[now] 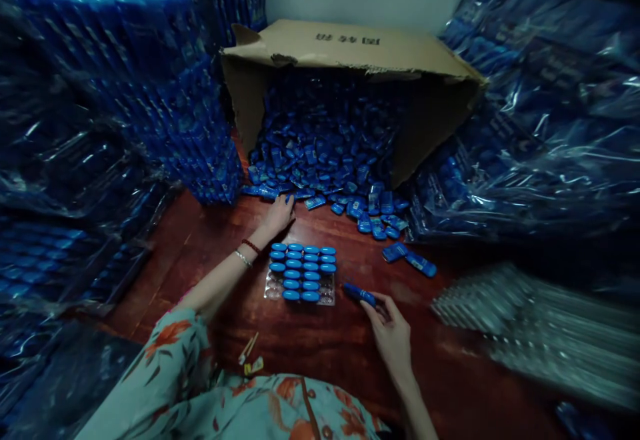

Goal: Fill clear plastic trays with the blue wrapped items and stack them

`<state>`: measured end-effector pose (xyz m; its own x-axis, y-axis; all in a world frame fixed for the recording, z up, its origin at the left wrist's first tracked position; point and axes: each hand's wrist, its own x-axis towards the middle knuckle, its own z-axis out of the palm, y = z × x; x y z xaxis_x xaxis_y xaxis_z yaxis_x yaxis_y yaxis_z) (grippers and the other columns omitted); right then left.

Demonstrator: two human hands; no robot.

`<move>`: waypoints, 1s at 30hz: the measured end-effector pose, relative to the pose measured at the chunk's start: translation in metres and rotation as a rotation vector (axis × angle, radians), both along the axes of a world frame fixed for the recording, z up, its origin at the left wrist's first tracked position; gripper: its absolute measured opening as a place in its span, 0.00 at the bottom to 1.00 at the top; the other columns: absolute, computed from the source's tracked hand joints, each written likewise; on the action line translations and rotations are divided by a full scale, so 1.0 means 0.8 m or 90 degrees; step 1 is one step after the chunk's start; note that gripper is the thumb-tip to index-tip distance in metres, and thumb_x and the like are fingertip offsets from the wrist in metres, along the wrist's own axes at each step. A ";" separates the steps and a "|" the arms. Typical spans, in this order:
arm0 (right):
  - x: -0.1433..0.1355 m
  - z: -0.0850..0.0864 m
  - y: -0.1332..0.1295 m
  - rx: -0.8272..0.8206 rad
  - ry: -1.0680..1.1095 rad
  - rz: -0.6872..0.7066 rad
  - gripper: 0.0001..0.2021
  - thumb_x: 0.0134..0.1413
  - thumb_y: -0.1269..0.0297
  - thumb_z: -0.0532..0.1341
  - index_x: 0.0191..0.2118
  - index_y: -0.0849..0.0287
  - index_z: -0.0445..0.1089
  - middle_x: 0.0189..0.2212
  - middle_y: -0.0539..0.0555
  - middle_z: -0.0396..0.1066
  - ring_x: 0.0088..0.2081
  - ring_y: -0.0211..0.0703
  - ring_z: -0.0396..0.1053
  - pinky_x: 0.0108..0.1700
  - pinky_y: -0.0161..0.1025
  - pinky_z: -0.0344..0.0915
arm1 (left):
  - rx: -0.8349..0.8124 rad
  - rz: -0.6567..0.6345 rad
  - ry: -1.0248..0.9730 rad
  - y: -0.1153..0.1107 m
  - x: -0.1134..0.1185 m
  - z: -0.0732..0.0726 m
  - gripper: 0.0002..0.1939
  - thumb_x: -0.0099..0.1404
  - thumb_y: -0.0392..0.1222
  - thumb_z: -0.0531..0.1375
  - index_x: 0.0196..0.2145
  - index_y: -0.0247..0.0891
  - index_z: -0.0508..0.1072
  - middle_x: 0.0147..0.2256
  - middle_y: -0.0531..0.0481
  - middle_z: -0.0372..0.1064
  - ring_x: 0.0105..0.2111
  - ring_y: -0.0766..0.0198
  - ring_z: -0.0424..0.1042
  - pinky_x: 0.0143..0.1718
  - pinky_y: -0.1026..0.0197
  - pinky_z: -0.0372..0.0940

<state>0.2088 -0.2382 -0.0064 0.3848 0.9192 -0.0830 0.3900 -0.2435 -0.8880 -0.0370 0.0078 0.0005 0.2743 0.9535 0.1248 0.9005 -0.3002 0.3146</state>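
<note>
My left hand [281, 215], with bracelets at the wrist, reaches to the front edge of a pile of small blue plastic containers [320, 160]. Its fingers are curled down and closed on one of them, mostly hidden by the fingers. Between my hands, a clear plastic tray [327, 299] lies on the reddish-brown wooden surface. Rows of blue containers stand in it, their rounded ends up; some slots at its near left and right corners hold none. Right of the tray, my right hand [393, 330] pinches a single blue container [359, 293] between thumb and fingers, held sideways.
The pile spills from a cardboard box [360, 43] lying on its side. Two loose containers [420, 264] lie right. Stacked clear trays [540, 320] stand at right. Tall stacks of filled trays [150, 80] and plastic-wrapped bundles [540, 133] flank the box. Small sticks [249, 347] lie near me.
</note>
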 end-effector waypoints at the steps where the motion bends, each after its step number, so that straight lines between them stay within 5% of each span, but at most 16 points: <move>1: 0.000 0.004 -0.005 0.018 -0.003 0.007 0.19 0.48 0.48 0.60 0.38 0.59 0.69 0.32 0.55 0.74 0.33 0.43 0.72 0.37 0.38 0.69 | -0.006 0.001 -0.008 -0.010 -0.008 0.000 0.21 0.61 0.33 0.53 0.53 0.30 0.64 0.44 0.37 0.64 0.45 0.53 0.65 0.47 0.54 0.61; 5: -0.017 0.018 0.002 0.095 -0.091 0.079 0.13 0.54 0.55 0.58 0.41 0.57 0.70 0.36 0.55 0.74 0.37 0.43 0.72 0.41 0.41 0.68 | -0.014 0.029 -0.092 -0.068 -0.058 0.004 0.17 0.66 0.37 0.49 0.50 0.34 0.68 0.41 0.42 0.66 0.40 0.61 0.68 0.45 0.59 0.63; 10: -0.036 0.020 0.042 0.194 -0.243 0.284 0.12 0.61 0.64 0.51 0.45 0.56 0.68 0.39 0.55 0.72 0.41 0.42 0.70 0.45 0.40 0.66 | -0.042 0.182 -0.390 -0.156 -0.132 0.004 0.18 0.65 0.51 0.52 0.40 0.35 0.72 0.38 0.45 0.70 0.39 0.60 0.69 0.44 0.58 0.64; 15: -0.033 0.040 0.061 0.156 -0.583 0.452 0.16 0.60 0.72 0.49 0.50 0.59 0.67 0.35 0.57 0.70 0.38 0.45 0.67 0.41 0.41 0.63 | -0.069 0.303 -0.507 -0.237 -0.157 0.005 0.19 0.60 0.53 0.56 0.38 0.33 0.71 0.33 0.47 0.71 0.33 0.62 0.70 0.36 0.61 0.66; 20: -0.049 0.069 0.067 0.102 -0.712 0.568 0.20 0.55 0.79 0.48 0.50 0.59 0.67 0.38 0.57 0.71 0.38 0.45 0.66 0.42 0.41 0.61 | -0.018 0.191 -0.445 -0.279 -0.120 0.019 0.10 0.64 0.44 0.55 0.38 0.37 0.70 0.33 0.49 0.70 0.32 0.64 0.70 0.36 0.61 0.66; 24: -0.059 0.076 0.072 0.063 -0.727 0.613 0.22 0.54 0.80 0.46 0.49 0.56 0.68 0.42 0.57 0.72 0.42 0.47 0.67 0.47 0.44 0.60 | 0.025 0.042 -0.327 -0.273 -0.092 0.023 0.11 0.67 0.37 0.50 0.44 0.38 0.68 0.39 0.46 0.68 0.38 0.63 0.69 0.41 0.60 0.67; 30: -0.057 0.076 0.073 0.053 -0.722 0.598 0.23 0.53 0.80 0.45 0.50 0.57 0.67 0.43 0.58 0.72 0.44 0.47 0.67 0.48 0.45 0.61 | 0.049 -0.115 -0.134 -0.255 -0.087 0.018 0.17 0.68 0.33 0.46 0.53 0.39 0.62 0.44 0.42 0.65 0.44 0.59 0.67 0.43 0.56 0.67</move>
